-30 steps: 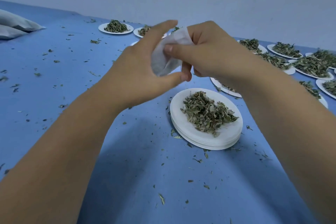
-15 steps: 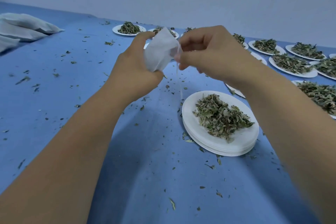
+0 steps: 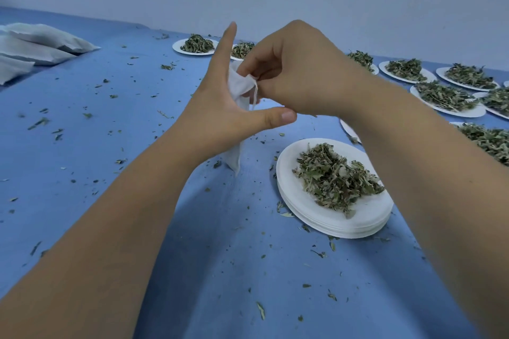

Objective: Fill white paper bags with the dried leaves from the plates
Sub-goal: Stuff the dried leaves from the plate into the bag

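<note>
- The white paper bag is held above the worktop, between the two hands and to the left of the near stack of plates.
- The mouth of the bag is pinched by the curled fingers of the right hand; this grip is closed on the bag's gathered top edge.
- A thin white thread hangs from the pinched mouth, just beside the right hand.
- The left hand is placed against the side of the bag, with the index finger pointing straight up and the thumb stretched out to the right beneath the right hand.
- The remaining left fingers are hidden behind the hand, so it cannot be told whether the left grip is closed on the bag.
- The lower end of the bag hangs down below the heel of the left hand, clear of the worktop.
- A heap of dried leaves lies on the top plate of the stack.
- Further plates, each loaded with leaves, are set out along the far and right sides of the worktop.
- Plump white bags lie at the far left.
- Leaf fragments are scattered over the blue surface.
</note>
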Demonstrator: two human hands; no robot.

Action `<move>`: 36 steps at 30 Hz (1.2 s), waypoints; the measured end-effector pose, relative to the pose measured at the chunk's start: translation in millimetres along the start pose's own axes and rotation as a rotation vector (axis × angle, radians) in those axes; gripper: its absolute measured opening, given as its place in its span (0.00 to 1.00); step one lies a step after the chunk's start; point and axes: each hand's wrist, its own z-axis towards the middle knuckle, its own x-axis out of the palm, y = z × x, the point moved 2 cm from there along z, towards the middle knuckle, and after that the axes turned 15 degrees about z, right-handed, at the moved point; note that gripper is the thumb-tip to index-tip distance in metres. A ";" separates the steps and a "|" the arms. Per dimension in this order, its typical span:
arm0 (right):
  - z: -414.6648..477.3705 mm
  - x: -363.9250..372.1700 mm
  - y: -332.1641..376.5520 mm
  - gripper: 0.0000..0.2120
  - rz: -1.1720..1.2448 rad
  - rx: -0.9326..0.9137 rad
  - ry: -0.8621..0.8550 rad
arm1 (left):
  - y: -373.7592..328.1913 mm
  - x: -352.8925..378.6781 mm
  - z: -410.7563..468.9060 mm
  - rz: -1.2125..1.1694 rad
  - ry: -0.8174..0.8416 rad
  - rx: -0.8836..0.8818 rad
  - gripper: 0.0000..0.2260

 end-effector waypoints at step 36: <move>-120.7 -29.6 -69.8 0.10 -0.004 0.089 -0.278 | -9.6 38.3 -4.5 1.145 0.161 0.312 0.10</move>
